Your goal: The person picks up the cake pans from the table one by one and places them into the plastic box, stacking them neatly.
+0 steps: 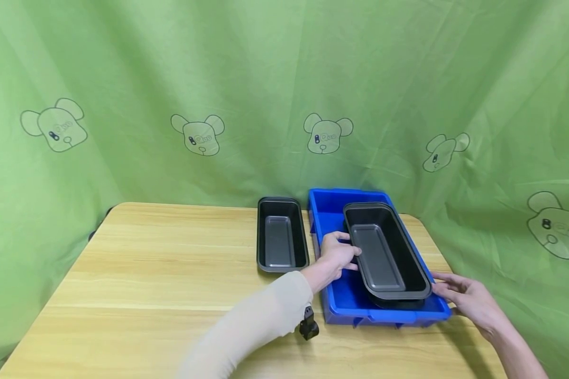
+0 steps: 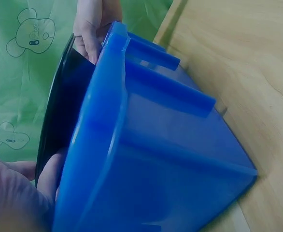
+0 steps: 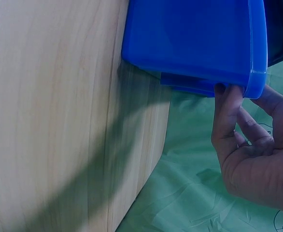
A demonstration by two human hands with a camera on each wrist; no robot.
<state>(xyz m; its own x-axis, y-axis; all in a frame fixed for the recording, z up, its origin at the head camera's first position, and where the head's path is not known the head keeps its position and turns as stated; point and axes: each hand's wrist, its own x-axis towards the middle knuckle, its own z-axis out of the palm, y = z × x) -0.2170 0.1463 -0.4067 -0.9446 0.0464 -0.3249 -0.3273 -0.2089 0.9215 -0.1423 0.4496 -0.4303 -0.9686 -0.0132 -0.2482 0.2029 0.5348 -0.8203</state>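
Observation:
A dark loaf pan (image 1: 379,258) lies tilted within the blue plastic bin (image 1: 348,316), its near end overlapping the bin's front right corner area. Another dark edge shows beneath it; whether that is a second pan I cannot tell. My left hand (image 1: 337,255) grips the pan's left rim, thumb on top and fingers below, seen also in the left wrist view (image 2: 16,193). At the bin's near right corner, my right hand (image 1: 469,302) holds the rim between thumb and fingers; the right wrist view shows its fingers (image 3: 228,116) under the blue lip.
Left of the bin, a second dark loaf pan (image 1: 280,237) stands on the wooden table (image 1: 170,263). A green curtain (image 1: 265,79) with bear-head drawings hangs behind and at both sides. A small black device (image 1: 308,323) is by the left wrist.

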